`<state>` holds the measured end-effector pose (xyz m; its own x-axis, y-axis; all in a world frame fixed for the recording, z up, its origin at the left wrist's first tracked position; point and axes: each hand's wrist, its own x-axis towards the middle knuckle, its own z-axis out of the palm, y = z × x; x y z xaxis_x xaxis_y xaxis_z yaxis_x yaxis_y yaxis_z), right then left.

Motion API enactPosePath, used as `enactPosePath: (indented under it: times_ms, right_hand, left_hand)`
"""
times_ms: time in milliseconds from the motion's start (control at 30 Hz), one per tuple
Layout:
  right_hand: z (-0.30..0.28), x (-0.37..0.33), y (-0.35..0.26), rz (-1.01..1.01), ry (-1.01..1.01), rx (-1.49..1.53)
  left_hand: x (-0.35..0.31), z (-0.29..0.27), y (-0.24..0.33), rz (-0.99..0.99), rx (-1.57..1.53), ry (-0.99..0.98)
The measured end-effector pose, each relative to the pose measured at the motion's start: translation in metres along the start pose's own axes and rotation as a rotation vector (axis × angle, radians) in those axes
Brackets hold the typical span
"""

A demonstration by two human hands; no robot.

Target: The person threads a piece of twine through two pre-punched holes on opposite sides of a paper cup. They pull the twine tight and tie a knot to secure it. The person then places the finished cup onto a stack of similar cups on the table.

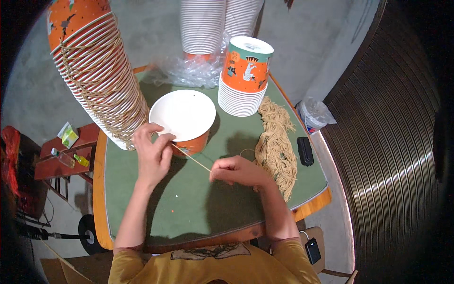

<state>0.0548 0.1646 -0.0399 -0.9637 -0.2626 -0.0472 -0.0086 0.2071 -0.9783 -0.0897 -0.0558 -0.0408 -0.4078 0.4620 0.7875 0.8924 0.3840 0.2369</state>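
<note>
A white-mouthed orange paper bucket (182,115) stands on the green tabletop, its opening tilted toward me. My left hand (153,154) pinches the near left of its rim, thumb and fingers closed there. A thin tan cord (194,159) runs taut from the bucket's near side, by my left fingertips, to my right hand (239,170), which is closed on it. Whether the cord passes through a hole in the bucket is hidden. To the right of my right hand lies a loose hank of the same tan cord (276,146).
A tall leaning stack of paper buckets (97,80) with cords hangs over the table's left side. An upside-down bucket stack (243,78) stands at the back, near clear plastic wrapping (189,71). A black case (305,151) lies at the right edge; a red bench (61,163) stands left.
</note>
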Motion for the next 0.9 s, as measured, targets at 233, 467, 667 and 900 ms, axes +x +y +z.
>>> enactPosePath:
  times_ms: [233, 467, 667, 900]
  right_hand:
    - [-0.002, -0.007, -0.006, 0.019, -0.153, 0.212]
    - [0.007, 0.024, 0.043, 0.107, -0.051, 0.201]
    - [0.016, 0.029, 0.049, 0.130, -0.091, 0.233]
    - [0.016, 0.029, 0.046, 0.136, -0.049, 0.173]
  left_hand:
    - [0.019, -0.050, 0.058, -0.053, -0.457, 0.053]
    - [0.017, -0.099, 0.126, 0.516, -1.873, -0.491]
    - [-0.001, -0.098, 0.144, 0.424, -2.034, -0.338]
    - [-0.041, -0.093, 0.153, 0.141, -2.090, -0.059]
